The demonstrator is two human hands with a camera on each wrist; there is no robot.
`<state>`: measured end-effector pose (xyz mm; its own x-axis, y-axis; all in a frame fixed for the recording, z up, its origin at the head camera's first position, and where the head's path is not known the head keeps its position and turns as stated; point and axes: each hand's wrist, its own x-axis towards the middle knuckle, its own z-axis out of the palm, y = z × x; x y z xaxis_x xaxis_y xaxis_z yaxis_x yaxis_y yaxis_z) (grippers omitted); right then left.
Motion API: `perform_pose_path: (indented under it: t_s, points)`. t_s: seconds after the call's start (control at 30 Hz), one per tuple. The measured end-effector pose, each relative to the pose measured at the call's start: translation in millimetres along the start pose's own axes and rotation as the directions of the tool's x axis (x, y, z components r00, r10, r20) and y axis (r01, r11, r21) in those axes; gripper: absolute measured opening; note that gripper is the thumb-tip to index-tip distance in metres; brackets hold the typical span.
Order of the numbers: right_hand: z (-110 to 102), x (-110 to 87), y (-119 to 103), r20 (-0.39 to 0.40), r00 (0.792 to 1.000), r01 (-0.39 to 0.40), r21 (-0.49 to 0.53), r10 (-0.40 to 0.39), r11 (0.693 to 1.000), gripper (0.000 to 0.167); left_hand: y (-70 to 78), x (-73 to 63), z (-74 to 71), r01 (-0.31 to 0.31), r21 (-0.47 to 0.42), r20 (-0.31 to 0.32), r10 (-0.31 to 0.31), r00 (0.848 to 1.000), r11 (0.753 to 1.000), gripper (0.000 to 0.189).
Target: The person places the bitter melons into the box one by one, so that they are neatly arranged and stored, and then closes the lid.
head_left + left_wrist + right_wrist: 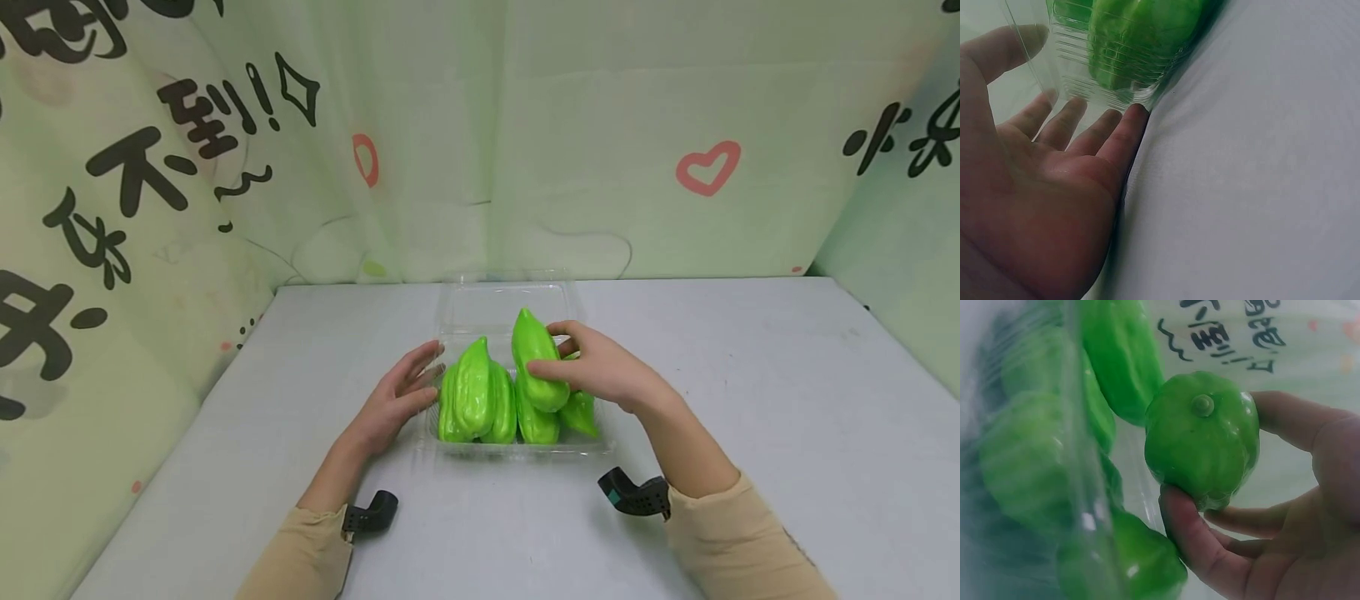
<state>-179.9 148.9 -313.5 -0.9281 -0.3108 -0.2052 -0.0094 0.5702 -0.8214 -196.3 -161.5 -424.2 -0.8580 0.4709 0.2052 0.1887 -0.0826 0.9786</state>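
My right hand (603, 362) grips a bright green pepper (537, 354) between thumb and fingers, over the right part of a clear plastic box (517, 450). In the right wrist view the blunt stem end of this pepper (1204, 437) faces the camera. Several more green peppers (474, 387) lie in the box, some stacked at its left side. Another pepper (580, 414) lies at the right, partly under my right hand. My left hand (393, 408) is at the box's left wall, fingers fairly straight; in the left wrist view the fingertips (1132, 115) are right at the ribbed plastic.
The box's clear lid (510, 308) stands open at the back. Around the box spreads a white table (720, 358). A pale green curtain (585, 108) with black lettering and red hearts hangs behind and at both sides.
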Motion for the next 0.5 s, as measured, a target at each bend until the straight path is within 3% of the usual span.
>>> perform_pose_path:
  t_s: [0.2,0.5]
  points:
    - [18,1.4,-6,0.007,1.0,0.013,-0.026,-0.013,1.0,0.078,0.3,0.2,0.0,0.001,0.004,0.002,-0.001,1.0,1.0,0.07]
    - [32,3.9,-6,-0.022,0.999,0.028,-0.149,-0.032,0.988,0.081,0.6,0.1,0.2,-0.004,0.004,0.007,0.004,1.0,1.0,0.07]
